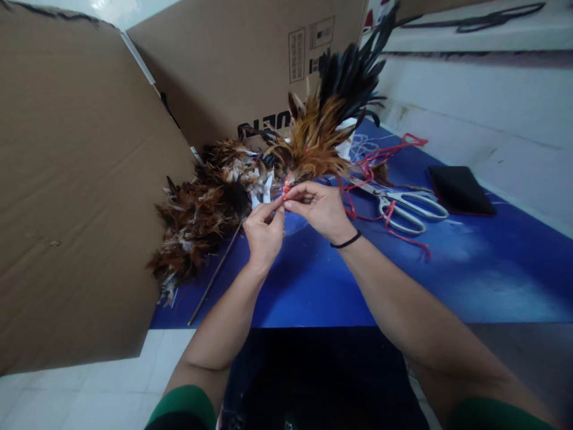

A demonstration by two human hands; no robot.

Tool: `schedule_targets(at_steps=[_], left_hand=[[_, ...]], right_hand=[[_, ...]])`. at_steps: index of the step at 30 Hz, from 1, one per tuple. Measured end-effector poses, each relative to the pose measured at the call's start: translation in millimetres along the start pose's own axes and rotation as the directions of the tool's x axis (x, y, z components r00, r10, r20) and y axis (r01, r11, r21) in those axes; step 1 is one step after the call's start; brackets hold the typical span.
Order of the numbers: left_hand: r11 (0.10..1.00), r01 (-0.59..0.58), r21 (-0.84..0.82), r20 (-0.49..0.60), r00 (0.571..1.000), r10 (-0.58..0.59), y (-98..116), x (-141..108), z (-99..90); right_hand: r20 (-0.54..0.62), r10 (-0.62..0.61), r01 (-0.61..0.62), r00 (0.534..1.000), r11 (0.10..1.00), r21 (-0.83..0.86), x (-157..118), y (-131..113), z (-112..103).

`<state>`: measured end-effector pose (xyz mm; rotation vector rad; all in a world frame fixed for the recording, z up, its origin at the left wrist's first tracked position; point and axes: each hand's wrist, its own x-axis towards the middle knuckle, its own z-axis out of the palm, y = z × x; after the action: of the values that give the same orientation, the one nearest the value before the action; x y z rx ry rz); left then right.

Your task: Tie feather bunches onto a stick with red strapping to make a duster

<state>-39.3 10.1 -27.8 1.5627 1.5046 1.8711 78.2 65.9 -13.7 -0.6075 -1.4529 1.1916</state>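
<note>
In the head view, a bundle of brown and black feathers (317, 128) fans upward and away from me above the blue table. Red string (287, 186) is wound around its base. My left hand (265, 232) pinches the lower end of the wrapped base, thumb and forefinger together. From the other side, my right hand (323, 209) closes thumb and fingertips on the same red binding, and the fingertips of both hands nearly meet. What exactly lies between the fingertips is partly hidden. A dark band circles my right wrist.
Loose feathers (192, 218) are heaped on the left by a cardboard box (80, 191). A thin stick (215, 273) lies beside them. To the right are scissors (409, 209), loose red string (403, 237) and a flat black object (461, 190). A white wall (483, 113) stands behind.
</note>
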Motion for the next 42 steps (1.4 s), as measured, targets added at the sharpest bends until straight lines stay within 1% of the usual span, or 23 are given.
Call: schedule_targets(at_steps=[6, 14, 23, 27, 32, 34, 37, 42], left_hand=[[1.000, -0.011, 0.017, 0.012, 1.000, 0.011, 0, 1, -0.8], [1.000, -0.021, -0.001, 0.029, 0.999, 0.021, 4, 0, -3.0], [1.000, 0.024, 0.004, -0.043, 0.999, -0.024, 6, 1, -3.1], [1.000, 0.026, 0.000, -0.050, 0.998, -0.026, 6, 1, -3.4], [0.999, 0.032, -0.021, -0.057, 0.998, -0.034, 7, 2, -4.1], [0.999, 0.041, -0.021, -0.063, 0.997, -0.043, 7, 3, -4.1], [0.999, 0.046, -0.005, -0.071, 0.996, -0.046, 8, 3, -3.9], [0.999, 0.045, 0.007, -0.075, 0.996, -0.045, 9, 3, -3.6]], right_hand=[[0.016, -0.031, 0.032, 0.999, 0.998, -0.061, 1, -3, -1], [0.027, -0.131, 0.133, 0.991, 0.979, -0.155, -1, 2, -4], [0.025, -0.190, 0.191, 0.981, 0.958, -0.211, -5, -2, 1], [0.008, -0.208, 0.205, 0.978, 0.956, -0.211, -6, -2, 2], [0.013, -0.312, 0.304, 0.950, 0.915, -0.266, -4, 1, 3], [0.020, -0.335, 0.326, 0.942, 0.902, -0.281, -4, 1, 3], [0.003, -0.309, 0.299, 0.951, 0.916, -0.268, -5, 1, 5], [-0.031, -0.191, 0.182, 0.981, 0.967, -0.176, -6, 1, 8]])
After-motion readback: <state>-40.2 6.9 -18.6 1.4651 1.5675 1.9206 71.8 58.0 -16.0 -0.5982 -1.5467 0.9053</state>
